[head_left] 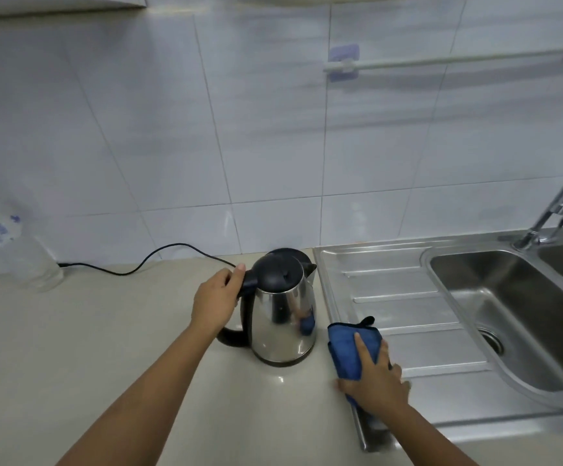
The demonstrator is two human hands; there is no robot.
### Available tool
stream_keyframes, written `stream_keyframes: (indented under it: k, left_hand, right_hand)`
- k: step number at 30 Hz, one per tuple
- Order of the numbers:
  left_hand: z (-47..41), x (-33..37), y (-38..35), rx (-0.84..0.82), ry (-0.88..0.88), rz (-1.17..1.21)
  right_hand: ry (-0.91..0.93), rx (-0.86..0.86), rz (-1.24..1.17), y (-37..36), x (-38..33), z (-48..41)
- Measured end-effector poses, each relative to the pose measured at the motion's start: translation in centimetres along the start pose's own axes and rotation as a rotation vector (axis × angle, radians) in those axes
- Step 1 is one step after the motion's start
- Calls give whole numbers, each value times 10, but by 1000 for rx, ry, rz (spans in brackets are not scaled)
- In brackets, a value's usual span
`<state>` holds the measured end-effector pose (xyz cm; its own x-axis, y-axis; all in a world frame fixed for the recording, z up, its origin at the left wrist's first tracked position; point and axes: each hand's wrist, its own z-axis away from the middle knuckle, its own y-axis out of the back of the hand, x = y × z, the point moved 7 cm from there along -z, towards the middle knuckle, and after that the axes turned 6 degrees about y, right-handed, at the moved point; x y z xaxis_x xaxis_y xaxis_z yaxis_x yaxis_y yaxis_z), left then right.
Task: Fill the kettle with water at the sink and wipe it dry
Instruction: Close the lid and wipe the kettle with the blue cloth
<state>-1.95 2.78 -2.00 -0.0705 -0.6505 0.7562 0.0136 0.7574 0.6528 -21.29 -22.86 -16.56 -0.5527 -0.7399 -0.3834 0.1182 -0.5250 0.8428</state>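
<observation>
One kettle point(283, 317) is kept upright on the counter point(105, 331), left of the sink point(434, 264), its handle point(245, 317) clasped by the left grip point(216, 297), while the cloth point(344, 348) to its right is pressed by the straight-fingered right grip point(377, 378).

White tiled wall point(273, 129) fills the back, with a white rail point(458, 60) mounted high on the right. A beige tabletop point(105, 331) runs below.
</observation>
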Motion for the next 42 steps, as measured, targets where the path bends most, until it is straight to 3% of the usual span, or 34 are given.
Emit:
stream_keyframes:
  k: [4, 6, 9, 12, 14, 16, 19, 24, 30, 33, 38, 39, 42]
  left_hand:
    - [29, 5, -6, 100, 77, 24]
    - [44, 7, -15, 91, 107, 68]
    - [56, 5, -20, 89, 118, 256]
    - [63, 3, -20, 87, 78, 378]
    - [69, 4, -22, 93, 58, 411]
    - [73, 4, -24, 114, 51, 430]
    - [75, 2, -25, 145, 57, 460]
    - [74, 0, -25, 158, 52, 469]
    - [73, 0, -25, 134, 54, 494]
    - [72, -1, -23, 124, 56, 498]
    - [74, 4, -23, 133, 29, 457]
    - [74, 5, -23, 140, 29, 447]
    - [74, 4, -23, 148, 38, 444]
  right_hand:
    - [45, 187, -124, 6, -1, 11]
    - [22, 223, -427, 15, -6, 9]
    - [147, 385, -971, 39, -38, 21]
    - [339, 498, -1165, 60, -90, 39]
    - [385, 447, -1163, 59, -123, 44]
    - [305, 386, -1128, 51, -136, 37]
    - [250, 437, -1232, 41, -112, 19]
    - [61, 259, -1376, 8, -87, 2]
    - [371, 472, -1194, 70, -119, 4]
    - [343, 345, -1204, 81, -118, -30]
    - [83, 97, -1241, 40, -78, -62]
    - [44, 119, -1222, 25, -71, -56]
    - [34, 414, -1228, -12, -67, -9]
